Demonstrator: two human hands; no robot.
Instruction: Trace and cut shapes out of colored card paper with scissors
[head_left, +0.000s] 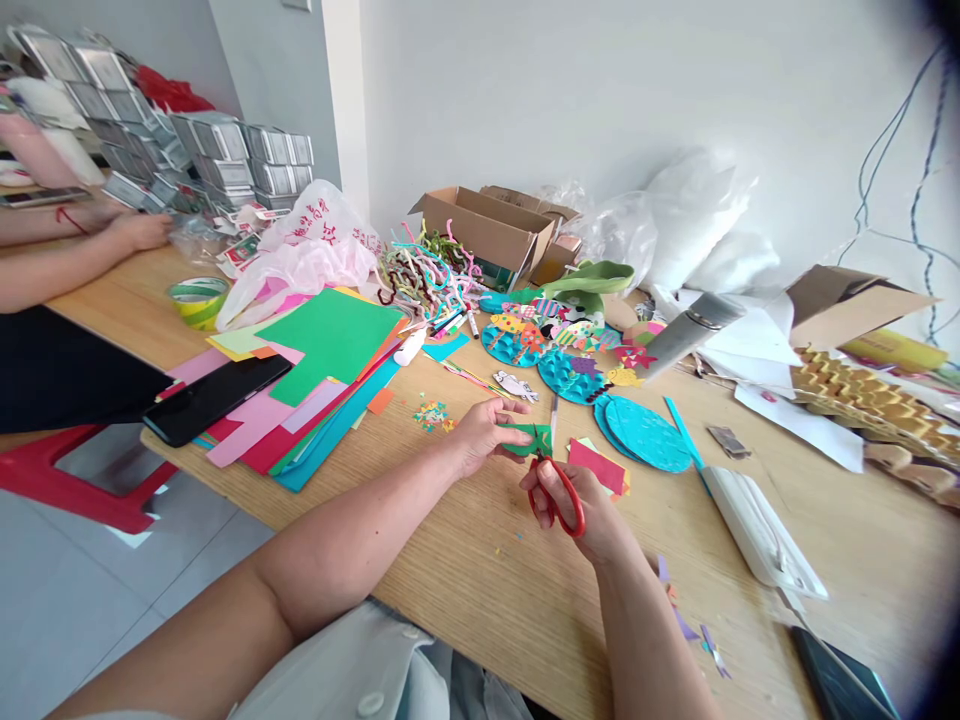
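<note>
My left hand (480,437) pinches a small piece of green paper (529,440) above the middle of the table. Red-handled scissors (574,505) are in my right hand (589,505), fingers through the loops, with the blades at the green paper's right part. Whether the blades are fully closed is hard to make out. Just right of the paper, a few small red and yellow paper pieces (598,467) lie on the table. Tiny paper scraps (433,414) are scattered beyond my left wrist. A white fish-shaped cutout (515,386) rests farther back.
Coloured paper sheets (337,335) and a black phone (217,400) lie left. Blue discs (649,433) with paper fish, pipe cleaners (431,270) and a cardboard box (487,230) stand behind. A white power strip (765,530) is right. Another person's hands (142,232) rest at far left.
</note>
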